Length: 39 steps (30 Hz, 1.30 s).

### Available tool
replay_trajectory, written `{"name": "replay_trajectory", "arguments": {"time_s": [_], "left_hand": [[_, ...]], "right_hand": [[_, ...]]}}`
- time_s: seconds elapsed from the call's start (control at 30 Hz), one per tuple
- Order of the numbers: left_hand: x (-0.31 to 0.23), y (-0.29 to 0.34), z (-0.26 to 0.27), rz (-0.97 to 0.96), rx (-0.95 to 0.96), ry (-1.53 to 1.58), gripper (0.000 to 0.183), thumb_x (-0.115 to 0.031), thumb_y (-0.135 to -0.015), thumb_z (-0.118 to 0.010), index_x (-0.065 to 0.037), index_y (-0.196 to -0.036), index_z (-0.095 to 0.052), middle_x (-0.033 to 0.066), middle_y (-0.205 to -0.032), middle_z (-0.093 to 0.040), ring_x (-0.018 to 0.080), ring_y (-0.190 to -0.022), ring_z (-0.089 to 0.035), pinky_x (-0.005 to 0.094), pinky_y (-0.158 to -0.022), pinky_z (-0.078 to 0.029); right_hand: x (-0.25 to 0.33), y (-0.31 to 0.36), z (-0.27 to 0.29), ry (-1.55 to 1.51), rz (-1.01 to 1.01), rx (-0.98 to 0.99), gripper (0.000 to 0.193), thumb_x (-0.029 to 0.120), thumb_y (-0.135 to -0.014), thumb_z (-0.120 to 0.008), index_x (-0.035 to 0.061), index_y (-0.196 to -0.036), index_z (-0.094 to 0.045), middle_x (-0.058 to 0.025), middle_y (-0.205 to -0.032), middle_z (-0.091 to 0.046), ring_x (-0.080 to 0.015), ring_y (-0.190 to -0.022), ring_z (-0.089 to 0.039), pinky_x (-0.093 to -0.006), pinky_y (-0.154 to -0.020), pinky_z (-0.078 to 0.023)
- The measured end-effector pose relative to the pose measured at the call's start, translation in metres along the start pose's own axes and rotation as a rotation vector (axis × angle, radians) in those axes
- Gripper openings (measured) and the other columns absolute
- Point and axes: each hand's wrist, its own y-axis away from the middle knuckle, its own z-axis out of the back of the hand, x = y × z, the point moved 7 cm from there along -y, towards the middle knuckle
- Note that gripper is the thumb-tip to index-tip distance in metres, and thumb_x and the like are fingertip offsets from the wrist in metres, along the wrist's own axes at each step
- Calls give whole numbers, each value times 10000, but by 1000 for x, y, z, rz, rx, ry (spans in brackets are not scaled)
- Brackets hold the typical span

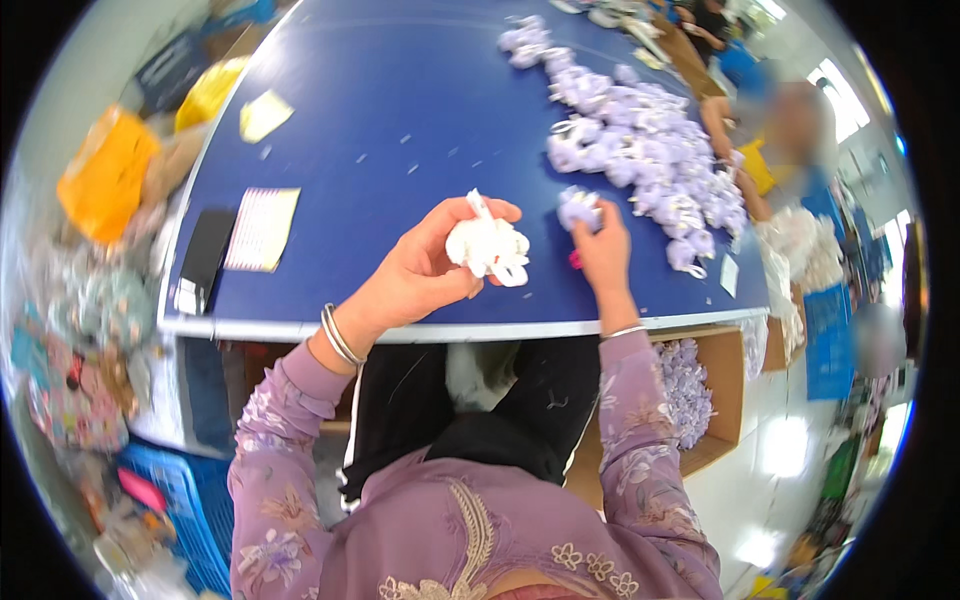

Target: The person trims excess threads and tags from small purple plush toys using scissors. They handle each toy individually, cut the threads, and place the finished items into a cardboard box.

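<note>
Over the near part of the blue table, my left hand is closed around a white ruffled fabric bundle with small loops sticking out. To its right, my right hand pinches a small lavender-and-white ruffled bundle near the table surface. A bright pink spot shows beside my right thumb; what it is I cannot make out. Past that hand lies a long heap of similar lavender bundles with white loops.
A cardboard box of lavender pieces stands below the table's right edge. Left on the table are a black phone-like object, a printed sheet and a yellowish paper. Another person's arm rests at the right. Blue crates flank the table.
</note>
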Motion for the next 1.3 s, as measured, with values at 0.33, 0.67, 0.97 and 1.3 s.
{"name": "replay_trajectory", "arguments": {"time_s": [0.33,0.67,0.97,1.3], "left_hand": [[78,-99,-26,121,-42,226,329,-121,-863,-500,-124,-1193,-496,124,-1321,-480,197,-869,-592,260,-629,-466],[97,-136,-33,87,-127,161,317,-122,-954,-443,-91,-1263,-509,126,-1267,-542,150,-861,-615,210,-529,-452],[117,-159,-32,76,-327,200,366,-271,-1018,-467,16,-1206,-596,90,-1043,-664,137,-835,-659,224,-566,-544],[122,-163,-31,56,-419,235,375,-261,-1030,-442,35,-1187,-609,100,-1054,-650,148,-880,-645,277,-714,-578]], "right_hand": [[1,4,7,-201,-111,70,378,160,-791,-680,-8,-1118,-596,-200,-932,-681,-327,-825,-680,-377,-734,-524],[-4,1,6,-227,-121,50,398,203,-785,-678,-6,-1116,-608,-208,-936,-685,-343,-846,-683,-386,-749,-529],[1,-1,10,-238,-120,44,357,204,-784,-683,5,-1074,-618,-175,-826,-682,-312,-748,-680,-384,-678,-520],[2,0,8,-239,-141,70,342,194,-780,-679,13,-1064,-616,-172,-846,-677,-331,-761,-668,-399,-686,-513]]}}
